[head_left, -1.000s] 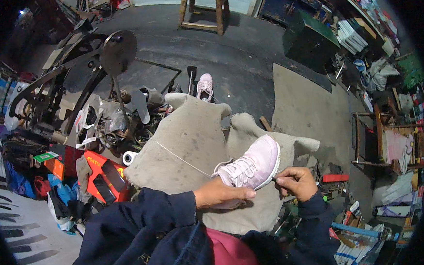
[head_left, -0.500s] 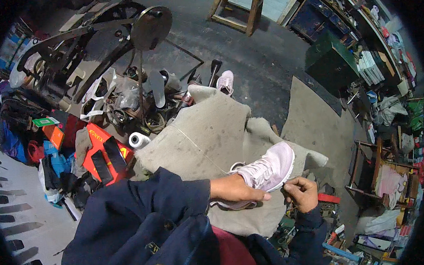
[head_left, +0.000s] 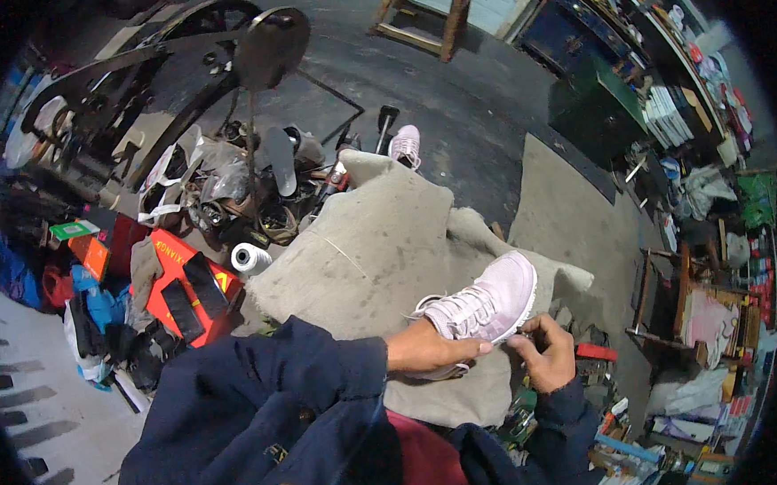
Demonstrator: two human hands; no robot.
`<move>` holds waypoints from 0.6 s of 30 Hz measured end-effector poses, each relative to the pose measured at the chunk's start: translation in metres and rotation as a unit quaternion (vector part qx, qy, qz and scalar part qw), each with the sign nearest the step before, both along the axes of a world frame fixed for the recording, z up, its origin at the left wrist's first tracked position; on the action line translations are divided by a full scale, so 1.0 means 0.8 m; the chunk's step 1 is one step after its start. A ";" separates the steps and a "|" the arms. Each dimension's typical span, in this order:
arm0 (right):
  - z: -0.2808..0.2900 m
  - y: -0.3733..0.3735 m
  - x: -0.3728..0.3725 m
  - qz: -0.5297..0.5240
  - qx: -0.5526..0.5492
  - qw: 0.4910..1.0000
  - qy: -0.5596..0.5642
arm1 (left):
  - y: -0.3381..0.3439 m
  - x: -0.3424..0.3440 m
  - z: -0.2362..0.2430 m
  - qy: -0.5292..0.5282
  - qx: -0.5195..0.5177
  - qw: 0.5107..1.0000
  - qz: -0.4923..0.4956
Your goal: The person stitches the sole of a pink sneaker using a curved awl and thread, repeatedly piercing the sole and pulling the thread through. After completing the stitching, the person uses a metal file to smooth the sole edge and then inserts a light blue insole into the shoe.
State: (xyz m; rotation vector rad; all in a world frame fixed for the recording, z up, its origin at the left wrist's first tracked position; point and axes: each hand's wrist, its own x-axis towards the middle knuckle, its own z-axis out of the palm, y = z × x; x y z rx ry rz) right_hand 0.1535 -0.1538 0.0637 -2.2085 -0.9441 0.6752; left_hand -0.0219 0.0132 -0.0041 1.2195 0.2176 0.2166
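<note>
A pale pink lace-up sneaker (head_left: 498, 293) rests on its side over the grey cloth (head_left: 379, 225) across my lap, toe pointing up and right. My left hand (head_left: 431, 348) is closed around the shoe's heel end, thumb laid along the lower side. At the sole's edge near the forefoot, my right hand (head_left: 548, 353) is pinched; anything between its fingertips is too small to make out. A thin pale thread (head_left: 340, 250) runs over the cloth. Beyond the cloth's far edge, a second pink sneaker (head_left: 406, 144) sits on the dark floor.
Left of the cloth are a white thread spool (head_left: 250, 259) and an orange-red box (head_left: 182, 286). A black iron machine with a round disc (head_left: 274, 47) stands far left above piled shoes and bags. At right are a green box (head_left: 598, 110), cluttered shelves and a wooden rack (head_left: 654, 297).
My right hand has turned slightly, its fingers still bent at the sole's edge. My left hand keeps its grip on the sneaker. The whole view has shifted a little.
</note>
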 end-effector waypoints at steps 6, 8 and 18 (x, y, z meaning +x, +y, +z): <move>-0.018 0.001 0.000 0.007 0.016 0.992 -0.124 | 0.007 0.000 0.002 -0.023 0.066 0.997 -0.019; -0.020 -0.001 0.002 -0.002 -0.026 0.988 -0.155 | 0.006 -0.001 0.007 0.017 -0.010 0.999 -0.042; -0.042 -0.054 0.011 -0.074 -0.059 0.990 -0.104 | 0.008 -0.009 0.024 0.081 -0.109 0.990 -0.035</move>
